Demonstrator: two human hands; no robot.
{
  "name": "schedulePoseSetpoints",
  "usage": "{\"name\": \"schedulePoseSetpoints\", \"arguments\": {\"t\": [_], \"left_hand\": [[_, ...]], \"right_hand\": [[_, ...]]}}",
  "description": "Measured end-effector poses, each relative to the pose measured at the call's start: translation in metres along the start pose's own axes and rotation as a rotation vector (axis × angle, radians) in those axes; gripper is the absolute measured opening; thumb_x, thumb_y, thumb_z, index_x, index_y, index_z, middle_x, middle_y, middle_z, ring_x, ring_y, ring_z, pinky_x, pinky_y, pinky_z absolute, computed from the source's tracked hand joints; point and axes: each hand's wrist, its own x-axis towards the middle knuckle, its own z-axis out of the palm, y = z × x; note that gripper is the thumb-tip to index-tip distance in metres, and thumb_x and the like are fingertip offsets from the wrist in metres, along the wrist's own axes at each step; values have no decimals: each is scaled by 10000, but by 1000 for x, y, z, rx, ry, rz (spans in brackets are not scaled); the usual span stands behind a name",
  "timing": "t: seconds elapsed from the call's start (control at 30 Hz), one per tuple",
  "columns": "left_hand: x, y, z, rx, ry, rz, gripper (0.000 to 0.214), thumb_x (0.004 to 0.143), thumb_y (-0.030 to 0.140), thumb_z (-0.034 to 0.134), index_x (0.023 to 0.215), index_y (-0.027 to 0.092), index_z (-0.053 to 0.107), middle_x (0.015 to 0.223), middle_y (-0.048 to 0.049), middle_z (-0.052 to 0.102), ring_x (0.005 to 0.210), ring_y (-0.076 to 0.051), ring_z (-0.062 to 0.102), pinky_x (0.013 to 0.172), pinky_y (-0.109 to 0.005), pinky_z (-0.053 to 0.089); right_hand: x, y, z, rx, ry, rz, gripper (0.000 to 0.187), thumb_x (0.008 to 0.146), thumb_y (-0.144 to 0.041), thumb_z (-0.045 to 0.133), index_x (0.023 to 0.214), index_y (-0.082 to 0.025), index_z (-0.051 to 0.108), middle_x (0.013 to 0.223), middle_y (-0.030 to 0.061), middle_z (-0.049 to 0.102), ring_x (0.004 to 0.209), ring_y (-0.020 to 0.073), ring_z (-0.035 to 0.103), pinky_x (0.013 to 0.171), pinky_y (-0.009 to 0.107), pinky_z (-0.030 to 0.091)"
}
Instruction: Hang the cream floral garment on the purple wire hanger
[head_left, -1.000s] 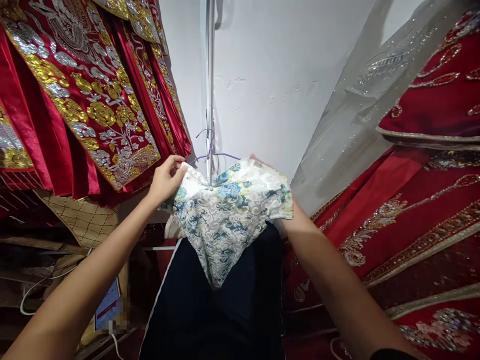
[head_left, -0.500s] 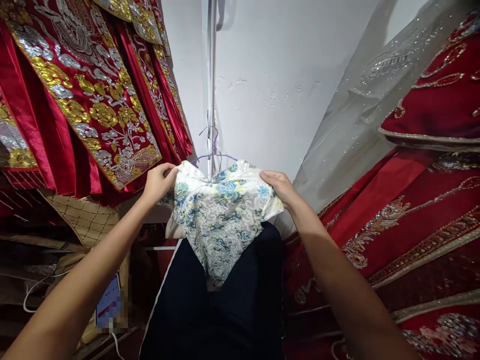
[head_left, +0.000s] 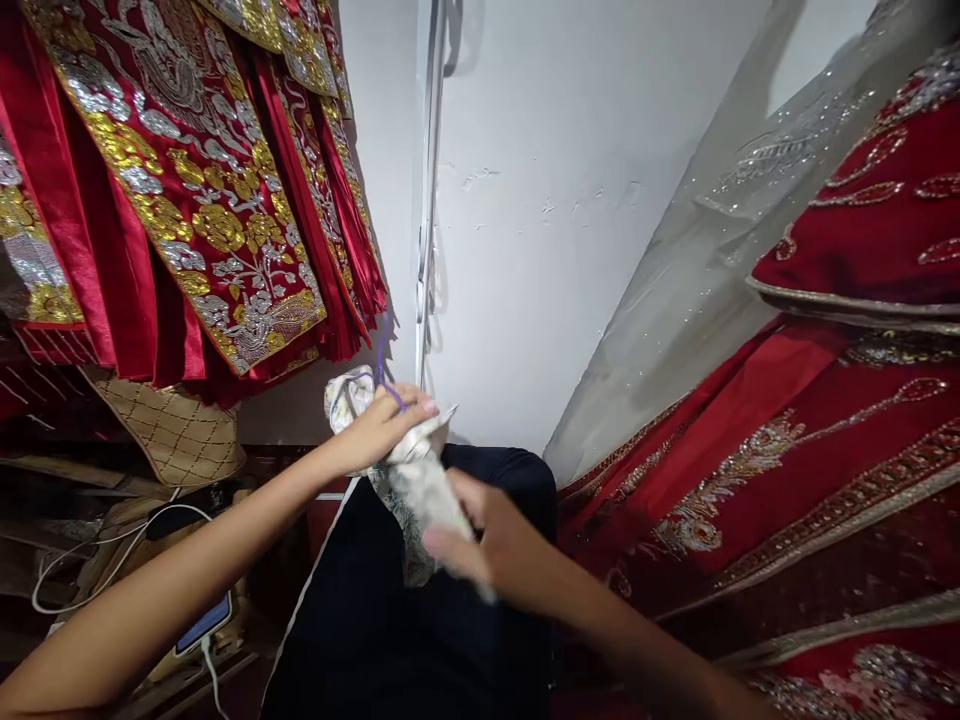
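Note:
A white blouse [head_left: 421,480] with a blue floral print is bunched and turned sideways over my dark-trousered lap [head_left: 450,640]. My left hand [head_left: 386,430] is closed on its upper part, beside the purple wire hanger [head_left: 381,360], whose hook points up. Lower and to the right, my right hand [head_left: 491,540] is smeared by motion; a pale fold of the blouse lies between its thumb and fingers. Most of the hanger is hidden by cloth and my left hand.
Red skirts with gold and silver embroidery [head_left: 225,230] hang at left. Beaded red garments [head_left: 810,400] and a sheer sparkling white veil [head_left: 675,270] hang at right. A pale wall [head_left: 540,130] stands ahead. At lower left lies a phone [head_left: 206,625] with a white cable [head_left: 214,680].
The blouse was spread facing me, one hand at each shoulder. Now it is turned and bunched; my left hand has moved right, my right hand down and left. The hanger has shifted left.

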Motion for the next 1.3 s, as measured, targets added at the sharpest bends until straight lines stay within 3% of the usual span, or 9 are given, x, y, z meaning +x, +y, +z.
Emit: {"name": "schedulePoseSetpoints", "arguments": {"t": [0.1,0.17,0.33,0.4,0.53,0.63,0.77,1.07,1.3], "left_hand": [[-20,3,-3,-155,-171,-111,277,833,206,440,864,193,714,1191,-60,652,1213,-257,533,1072,-394,375],[-33,15,-17,-213,-301,-156,316,756,152,429,850,201,727,1195,-43,662,1212,-262,542,1030,-379,415],[-52,47,-64,-205,-562,-221,316,758,147,436,791,230,739,1051,-10,726,1089,-248,612,969,-330,455],[-50,40,-80,-151,-445,-242,282,794,169,429,705,216,692,977,-17,733,1028,-235,631,958,-319,456],[-32,-1,-104,184,-55,-248,219,808,224,476,659,205,635,838,-20,704,872,-219,642,849,-312,482],[-15,-24,-108,448,313,-99,153,807,260,557,862,204,689,927,-37,685,897,-223,623,839,-327,474],[-9,-35,-74,556,671,127,174,870,268,552,984,198,663,991,-72,628,987,-235,572,896,-359,444],[-26,-86,43,237,74,-143,474,975,378,408,1439,291,372,799,19,608,611,-155,559,595,-247,381],[-34,-99,102,150,51,-214,294,957,450,416,829,212,532,631,18,526,618,-174,542,589,-245,329]], "right_hand": [[-1,0,12,-33,-341,-2,244,785,-377,731,898,-167,679,808,12,657,701,134,559,625,235,451],[12,8,2,-11,-317,8,228,832,-388,672,833,-160,685,760,26,671,684,143,590,654,256,478],[61,43,-41,-213,511,-196,356,798,-380,689,1113,-217,661,1153,95,652,1079,235,596,922,352,471],[74,51,-55,-323,510,-229,365,785,-421,703,1097,-232,679,1181,83,633,1123,247,567,928,340,458],[87,48,-70,-257,124,-99,425,881,-548,552,739,-168,679,733,28,626,738,193,589,650,267,451],[108,34,-80,-222,188,-129,484,836,-602,586,709,-141,660,629,21,569,640,168,529,555,247,381],[156,18,-104,-246,380,-169,518,741,-632,669,574,-151,574,508,-15,431,526,118,402,484,242,266],[147,37,-146,-149,514,-149,535,666,-679,709,648,-148,645,541,12,515,556,155,478,489,253,312],[114,79,-132,-371,670,-168,488,861,-604,540,855,-158,738,796,66,685,850,247,607,776,345,492]]}}
